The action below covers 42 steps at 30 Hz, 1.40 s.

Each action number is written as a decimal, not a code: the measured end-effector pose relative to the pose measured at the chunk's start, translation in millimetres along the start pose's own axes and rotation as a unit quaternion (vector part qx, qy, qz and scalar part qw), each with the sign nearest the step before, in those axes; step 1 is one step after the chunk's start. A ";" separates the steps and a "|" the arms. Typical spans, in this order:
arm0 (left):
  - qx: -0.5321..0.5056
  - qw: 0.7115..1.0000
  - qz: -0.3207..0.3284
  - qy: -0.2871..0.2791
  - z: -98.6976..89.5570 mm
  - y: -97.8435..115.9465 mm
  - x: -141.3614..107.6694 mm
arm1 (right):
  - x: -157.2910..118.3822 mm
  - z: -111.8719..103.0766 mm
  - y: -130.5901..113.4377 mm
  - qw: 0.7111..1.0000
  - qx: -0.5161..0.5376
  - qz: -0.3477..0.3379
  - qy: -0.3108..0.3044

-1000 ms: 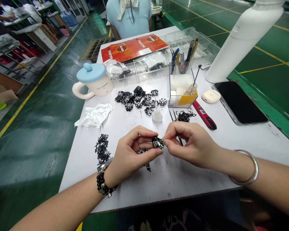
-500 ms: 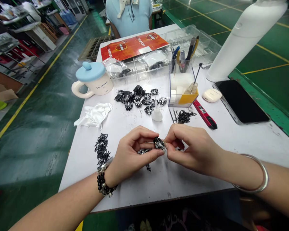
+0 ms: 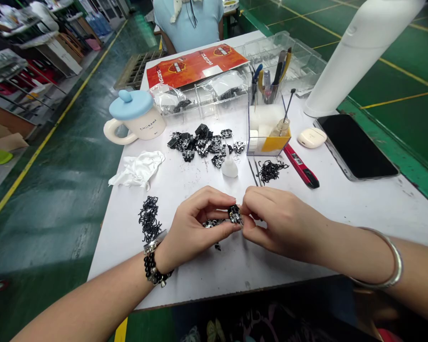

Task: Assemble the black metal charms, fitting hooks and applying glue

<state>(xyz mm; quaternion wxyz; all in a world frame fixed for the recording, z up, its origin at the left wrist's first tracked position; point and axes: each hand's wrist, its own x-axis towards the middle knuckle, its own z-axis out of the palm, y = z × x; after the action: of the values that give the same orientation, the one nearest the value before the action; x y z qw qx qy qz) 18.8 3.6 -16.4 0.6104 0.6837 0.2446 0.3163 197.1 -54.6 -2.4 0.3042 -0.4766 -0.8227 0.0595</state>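
In the head view, we look down on a white counter (image 3: 196, 280) set on a green floor (image 3: 78, 209) with yellow lines. A mug (image 3: 148, 124), a tissue (image 3: 137, 170), a phone (image 3: 356, 147) and a heap of dark pieces (image 3: 203, 141) rest on it; a person (image 3: 189, 26) in light blue is beyond the far edge, back to us.

Compared with half a second ago, we see the right hand (image 3: 281, 218) turned further over, its back more toward us, while the heap lies as before.

The part (image 3: 234, 214) is above the counter, between both hands: small, black and shiny silver. Our left hand (image 3: 196, 221) is partly closed, gripping it between thumb and fingertips; the right is curled, thumb and forefinger closed at its right edge. Finer detail is too small to tell.
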 end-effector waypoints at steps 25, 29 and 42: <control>-0.020 1.000 -0.008 0.002 -3.3 4.6 0.2 | 8.6 -8.6 15.6 0.883 0.403 0.207 -0.123; -0.033 0.999 -0.011 -0.001 -3.4 4.2 0.0 | 9.7 -7.1 18.9 0.851 0.458 0.220 -0.137; -0.025 1.000 0.009 -0.002 -4.3 4.1 -2.9 | 7.5 -6.7 17.3 0.936 0.321 0.123 -0.071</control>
<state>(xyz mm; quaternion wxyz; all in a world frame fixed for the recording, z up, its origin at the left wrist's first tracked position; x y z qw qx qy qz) 13.5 3.9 -12.5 0.6250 0.6713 0.2287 0.3262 211.1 -40.4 -0.3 0.3719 -0.4457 -0.7140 0.3914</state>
